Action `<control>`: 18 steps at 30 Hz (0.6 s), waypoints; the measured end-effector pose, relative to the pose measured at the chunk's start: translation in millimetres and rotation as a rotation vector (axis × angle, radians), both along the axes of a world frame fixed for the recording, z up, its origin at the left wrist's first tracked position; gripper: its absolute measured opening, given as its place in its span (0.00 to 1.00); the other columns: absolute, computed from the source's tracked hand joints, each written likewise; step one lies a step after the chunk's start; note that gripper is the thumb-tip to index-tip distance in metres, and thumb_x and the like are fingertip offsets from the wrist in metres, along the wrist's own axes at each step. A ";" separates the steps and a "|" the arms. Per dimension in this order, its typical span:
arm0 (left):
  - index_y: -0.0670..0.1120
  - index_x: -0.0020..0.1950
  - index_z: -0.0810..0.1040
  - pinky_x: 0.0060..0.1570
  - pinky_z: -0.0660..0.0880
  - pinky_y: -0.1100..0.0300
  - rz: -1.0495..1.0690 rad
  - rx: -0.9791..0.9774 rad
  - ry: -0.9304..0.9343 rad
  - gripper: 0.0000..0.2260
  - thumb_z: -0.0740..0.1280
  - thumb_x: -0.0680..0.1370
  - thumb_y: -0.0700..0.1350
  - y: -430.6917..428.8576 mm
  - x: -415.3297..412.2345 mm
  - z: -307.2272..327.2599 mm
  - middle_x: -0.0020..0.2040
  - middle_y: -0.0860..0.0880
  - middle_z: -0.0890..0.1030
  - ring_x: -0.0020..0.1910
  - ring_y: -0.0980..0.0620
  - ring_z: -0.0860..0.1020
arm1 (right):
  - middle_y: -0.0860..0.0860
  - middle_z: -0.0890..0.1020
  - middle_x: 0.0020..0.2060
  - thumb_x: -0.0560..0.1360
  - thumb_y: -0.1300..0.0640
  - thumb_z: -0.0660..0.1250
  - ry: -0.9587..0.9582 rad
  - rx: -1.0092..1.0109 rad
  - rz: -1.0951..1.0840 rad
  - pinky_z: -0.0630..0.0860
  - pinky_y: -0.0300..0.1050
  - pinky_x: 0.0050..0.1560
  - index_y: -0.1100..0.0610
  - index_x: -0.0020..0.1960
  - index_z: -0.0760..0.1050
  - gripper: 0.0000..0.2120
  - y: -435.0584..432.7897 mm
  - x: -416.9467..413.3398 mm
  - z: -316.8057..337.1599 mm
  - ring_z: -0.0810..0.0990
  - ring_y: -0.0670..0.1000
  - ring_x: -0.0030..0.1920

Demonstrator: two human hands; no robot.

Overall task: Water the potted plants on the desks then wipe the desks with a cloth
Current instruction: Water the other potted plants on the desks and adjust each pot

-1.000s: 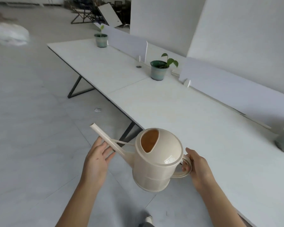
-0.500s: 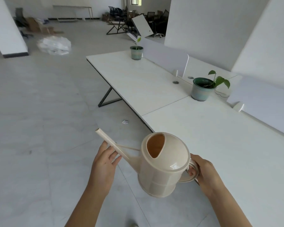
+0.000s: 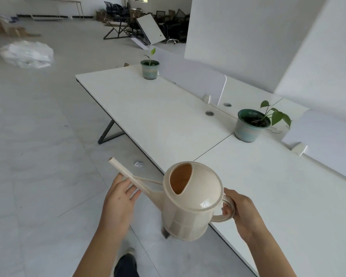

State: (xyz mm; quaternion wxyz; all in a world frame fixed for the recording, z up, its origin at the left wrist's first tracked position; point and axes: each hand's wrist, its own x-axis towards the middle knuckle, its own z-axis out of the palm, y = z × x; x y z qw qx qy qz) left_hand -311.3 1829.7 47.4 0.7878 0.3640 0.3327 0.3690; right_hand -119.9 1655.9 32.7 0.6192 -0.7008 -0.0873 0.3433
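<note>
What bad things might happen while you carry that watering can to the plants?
1. The watering can hangs over the floor, beside the desk; tilting it could spill there.
2. The spout only rests on the left hand, so it may swing.
3. The near plant leans sideways; careless pouring might miss the soil.

Readable text: none that I can make out anywhere in view.
Watering can (image 3: 190, 204) between my hands: plain cream plastic, no label, brand or number on the side turned to me.
Nearer pot (image 3: 248, 126), ahead and to the right of my right hand (image 3: 242, 212): bare blue-green glaze, no writing.
Farther pot (image 3: 149, 69), well ahead of my left hand (image 3: 118, 198): the same glaze, no mark.
Desk top (image 3: 148, 116) ahead of my fingers: blank white, no sticker or sign.
Boxes (image 3: 6, 30) far off to the left: too small and blurred to read.
</note>
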 end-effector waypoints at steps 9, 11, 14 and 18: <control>0.47 0.58 0.72 0.56 0.70 0.57 -0.326 0.004 -0.051 0.12 0.53 0.79 0.37 134.0 94.2 0.5 0.49 0.46 0.75 0.51 0.50 0.75 | 0.46 0.65 0.21 0.73 0.52 0.66 -0.129 -0.034 -0.190 0.61 0.45 0.44 0.54 0.24 0.62 0.22 77.4 19.8 -2.2 0.62 0.51 0.31; 0.50 0.55 0.73 0.52 0.73 0.61 -0.393 -0.002 -0.047 0.12 0.53 0.79 0.38 151.7 118.8 -0.4 0.45 0.49 0.76 0.47 0.54 0.77 | 0.47 0.66 0.23 0.73 0.52 0.65 -0.122 -0.020 -0.254 0.62 0.45 0.46 0.58 0.27 0.65 0.19 86.0 24.2 -3.9 0.63 0.51 0.32; 0.50 0.57 0.73 0.57 0.70 0.58 -0.462 -0.021 -0.043 0.13 0.54 0.79 0.38 164.4 152.3 -3.0 0.45 0.49 0.74 0.49 0.52 0.75 | 0.48 0.67 0.22 0.77 0.55 0.59 -0.064 -0.023 -0.350 0.61 0.46 0.47 0.56 0.24 0.65 0.22 90.0 33.8 -4.1 0.64 0.52 0.33; 0.50 0.55 0.73 0.55 0.70 0.57 -0.541 -0.037 -0.018 0.12 0.54 0.79 0.38 169.3 199.7 -9.1 0.45 0.49 0.74 0.50 0.51 0.74 | 0.51 0.69 0.23 0.77 0.52 0.58 -0.026 0.009 -0.425 0.63 0.46 0.45 0.57 0.24 0.66 0.23 89.5 55.5 -3.9 0.66 0.53 0.32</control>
